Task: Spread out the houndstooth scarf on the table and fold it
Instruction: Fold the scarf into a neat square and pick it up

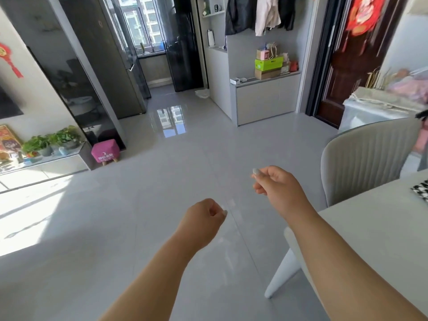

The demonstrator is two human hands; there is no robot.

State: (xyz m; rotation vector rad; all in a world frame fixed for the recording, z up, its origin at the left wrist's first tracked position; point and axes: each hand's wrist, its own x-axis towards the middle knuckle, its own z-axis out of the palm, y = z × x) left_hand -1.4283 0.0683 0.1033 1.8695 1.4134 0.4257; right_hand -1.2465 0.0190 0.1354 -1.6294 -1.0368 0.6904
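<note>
Only a small corner of the black-and-white houndstooth scarf [422,190] shows, lying on the white table [375,228] at the far right edge of the view. My left hand [202,222] is curled into a loose fist over the floor, well left of the table, and holds nothing. My right hand [276,184] is also curled with fingers pinched together, empty, just left of the table's corner. Both hands are far from the scarf.
A grey ribbed chair [366,158] stands at the table's far side. A white table leg [281,274] slants down to the glossy grey floor [139,216]. A pink stool [105,152] sits at the left, a low cabinet [264,98] at the back.
</note>
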